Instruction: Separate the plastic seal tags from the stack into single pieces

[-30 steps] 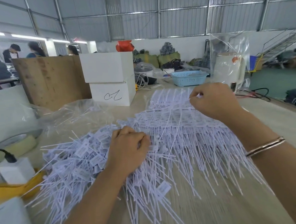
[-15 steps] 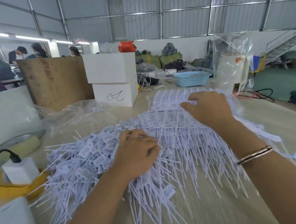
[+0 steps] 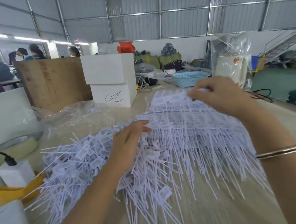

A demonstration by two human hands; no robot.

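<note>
- Tails of thin white plastic seal tags (image 3: pixel 166 164) fan toward the lower centre of the frame, lying loose on the pale wooden surface (image 3: pixel 216 213).
- Loose pile of single white tags (image 3: pixel 73 166) sits at centre left, already apart from one another by the look of it.
- Left hand (image 3: pixel 128 144) rests at frame centre on the seam between that pile and the joined stack (image 3: pixel 189 118), fingers stretched fairly straight, pressing and not clasping.
- Right hand (image 3: pixel 221 95), at upper right of centre, has a curled grip; its fingertips pinch the label end of a white strip of joined tags (image 3: pixel 171 96) lifted from the stack's far edge.
- To do this step well, I judge the left hand should pin the stack firmly while the right peels one strip away, keeping the tails from snagging neighbours.
- Farther off: stacked white boxes (image 3: pixel 111 83) at upper centre, a light-blue perforated plastic basket (image 3: pixel 189 78) beside them.
</note>
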